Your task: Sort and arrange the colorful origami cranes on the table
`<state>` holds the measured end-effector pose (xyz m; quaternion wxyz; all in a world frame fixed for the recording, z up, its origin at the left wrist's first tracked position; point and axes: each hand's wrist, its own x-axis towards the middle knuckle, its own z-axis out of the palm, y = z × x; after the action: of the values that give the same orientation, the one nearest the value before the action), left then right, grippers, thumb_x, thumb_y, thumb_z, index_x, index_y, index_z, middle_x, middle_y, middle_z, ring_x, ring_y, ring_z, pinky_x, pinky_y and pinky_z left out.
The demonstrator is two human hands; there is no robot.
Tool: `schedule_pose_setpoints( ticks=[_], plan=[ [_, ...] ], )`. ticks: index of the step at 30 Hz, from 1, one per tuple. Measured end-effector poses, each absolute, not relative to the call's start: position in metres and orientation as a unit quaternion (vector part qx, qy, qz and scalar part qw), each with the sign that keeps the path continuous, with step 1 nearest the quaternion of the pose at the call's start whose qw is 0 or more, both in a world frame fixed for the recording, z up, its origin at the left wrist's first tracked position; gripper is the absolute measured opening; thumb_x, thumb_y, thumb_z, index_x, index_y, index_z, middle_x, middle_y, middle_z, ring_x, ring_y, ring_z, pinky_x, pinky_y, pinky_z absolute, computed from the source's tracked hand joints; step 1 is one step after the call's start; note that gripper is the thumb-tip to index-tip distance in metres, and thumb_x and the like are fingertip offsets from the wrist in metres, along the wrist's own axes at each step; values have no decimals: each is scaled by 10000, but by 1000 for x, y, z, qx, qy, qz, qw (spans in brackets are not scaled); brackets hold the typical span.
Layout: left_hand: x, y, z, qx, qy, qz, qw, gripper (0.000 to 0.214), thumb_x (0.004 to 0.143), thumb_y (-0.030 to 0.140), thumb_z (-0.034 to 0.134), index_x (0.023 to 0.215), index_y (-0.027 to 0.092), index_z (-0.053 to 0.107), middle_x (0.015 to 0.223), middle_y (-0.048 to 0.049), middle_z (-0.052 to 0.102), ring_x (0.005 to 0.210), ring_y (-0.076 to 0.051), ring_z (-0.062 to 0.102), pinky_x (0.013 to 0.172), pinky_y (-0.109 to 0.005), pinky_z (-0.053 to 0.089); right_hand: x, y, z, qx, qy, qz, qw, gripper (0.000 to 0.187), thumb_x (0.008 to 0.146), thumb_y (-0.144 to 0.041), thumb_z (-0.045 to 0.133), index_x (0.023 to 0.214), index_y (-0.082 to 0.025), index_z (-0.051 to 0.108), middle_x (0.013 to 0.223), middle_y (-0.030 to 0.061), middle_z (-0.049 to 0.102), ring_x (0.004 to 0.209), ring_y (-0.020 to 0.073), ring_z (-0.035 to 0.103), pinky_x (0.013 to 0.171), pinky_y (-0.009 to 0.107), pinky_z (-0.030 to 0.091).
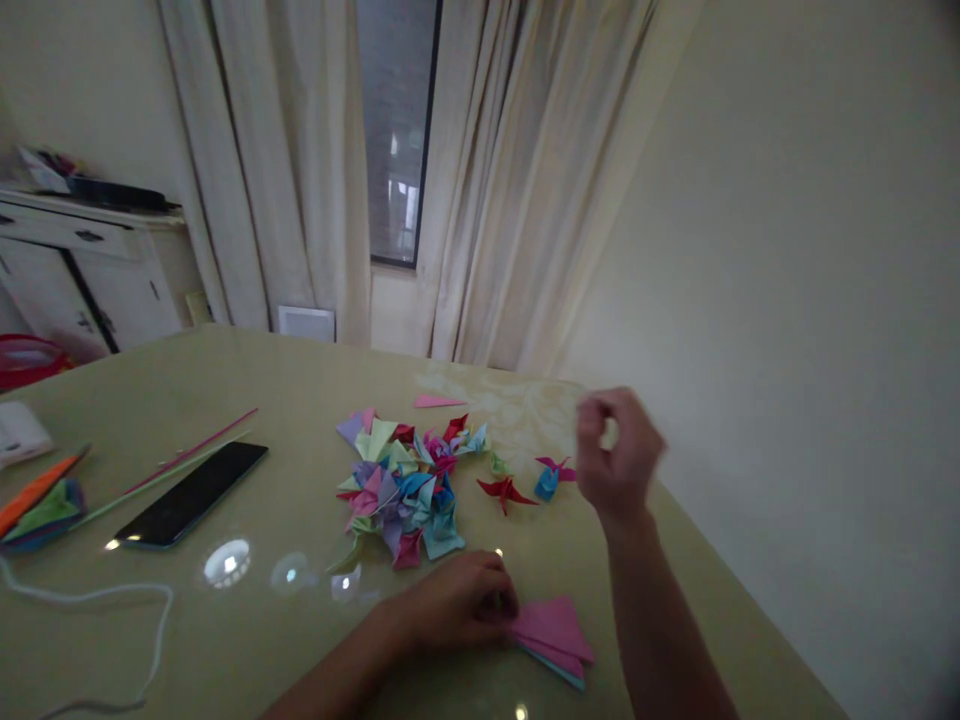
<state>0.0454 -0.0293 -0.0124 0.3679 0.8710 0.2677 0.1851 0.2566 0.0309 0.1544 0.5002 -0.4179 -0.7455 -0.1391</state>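
My left hand [461, 600] rests on the table with its fingers curled onto the edge of a small stack of pink paper sheets [553, 637]. My right hand [616, 450] is raised above the table's right side, fingers loosely curled and blurred; nothing shows in it. A pile of folded origami pieces [405, 480] in pink, blue, green and purple lies in the middle. A red folded piece [506, 491] and a blue and pink one [551, 478] lie between the pile and my right hand.
A dark phone [191, 494] lies flat at the left beside thin pink and green sticks [180, 462]. Coloured paper [37, 500] and a white cable [97, 600] sit at the far left. A pink paper triangle [436, 401] lies near the curtains [480, 180].
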Motion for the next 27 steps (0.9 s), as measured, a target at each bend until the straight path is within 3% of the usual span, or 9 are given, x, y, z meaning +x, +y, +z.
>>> schedule_pose_setpoints(
  ticks=[2,4,6,9,14,16,20,23,27],
  plan=[
    [45,-31,-10,869,279,178,368,215,859,279,814,1069,260,776,1089,-41,700,933,-186,675,791,-262,487,260,60,135,-542,-769,-91,328,320,1100,-423,518,1159,-172,707,1133,136,718,1056,266,671,943,398,530],
    [44,-33,-7,858,295,179,380,307,859,326,827,1154,276,755,1124,-43,704,995,-209,671,852,-283,496,268,88,110,-658,-744,-7,113,433,1074,-490,560,1355,-177,661,1404,192,644,1279,332,608,1045,425,477],
    [45,-35,-6,832,322,185,411,521,870,381,822,1360,308,660,1201,-49,697,1025,-217,663,890,-302,513,280,109,86,-703,-708,33,55,535,1063,-525,564,1447,-156,618,1481,244,596,1319,376,605,1037,450,479],
    [48,-34,-14,789,370,220,439,626,947,335,709,1533,330,488,1278,-64,672,1012,-202,659,903,-317,540,297,125,62,-718,-692,73,29,580,1086,-545,501,1470,-123,608,1432,260,643,1265,351,667,998,407,498],
    [51,-27,-35,767,411,306,386,419,998,280,575,1416,297,575,1290,-91,676,1078,-227,680,959,-358,572,306,129,57,-686,-715,131,-18,435,1062,-560,562,1179,-206,786,1194,119,801,1095,251,753,868,283,516],
    [48,-23,-38,761,427,327,362,392,1006,305,573,1397,294,593,1323,-101,682,1126,-248,689,997,-391,579,305,127,61,-691,-712,125,-31,419,1021,-572,625,1052,-198,814,1119,139,812,1038,276,766,839,307,522],
    [39,-15,-34,756,456,348,316,349,999,318,573,1337,266,644,1328,-116,708,1212,-287,694,1078,-455,567,286,121,67,-701,-711,58,-7,432,1052,-520,578,1173,-157,777,1259,239,748,1186,354,710,902,390,518],
    [36,-10,-32,757,462,362,288,323,1000,332,565,1295,252,669,1269,-118,732,1188,-291,711,1074,-462,573,258,114,60,-658,-751,42,21,433,1066,-533,553,1267,-193,730,1302,193,737,1226,320,686,943,373,504],
    [28,-2,-36,763,470,364,253,320,1014,352,546,1286,247,677,1256,-120,733,1178,-291,715,1052,-460,583,230,109,45,-612,-788,67,15,327,927,-445,777,1142,-199,769,1189,152,777,1111,303,726,890,336,502]
  ],
)
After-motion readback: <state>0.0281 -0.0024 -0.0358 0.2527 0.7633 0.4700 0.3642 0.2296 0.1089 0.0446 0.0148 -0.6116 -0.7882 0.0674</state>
